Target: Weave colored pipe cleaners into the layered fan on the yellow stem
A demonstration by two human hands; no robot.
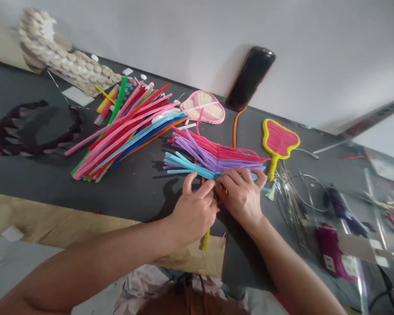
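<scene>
A band of pink, purple and light blue pipe cleaners [213, 151] lies in front of me, bent along a middle line so that the ends fan left and right. My left hand [197, 208] pinches at the lower middle of the band, its index finger raised. Beside it, my right hand [243, 192] presses over the light blue ends, thumb and fingers closed at the same spot. Bits of orange pipe cleaner show between the hands; the fingers hide the exact grip. A yellow pipe cleaner end [206, 240] sticks out below my left hand.
Left of the band lies a heap of loose coloured pipe cleaners [128, 131], with a dark headband [22, 140] beyond. A phone [250, 78] leans on the wall. A pink and yellow fan shape [280, 140], wires [290, 203] and a glue gun [346, 212] lie right.
</scene>
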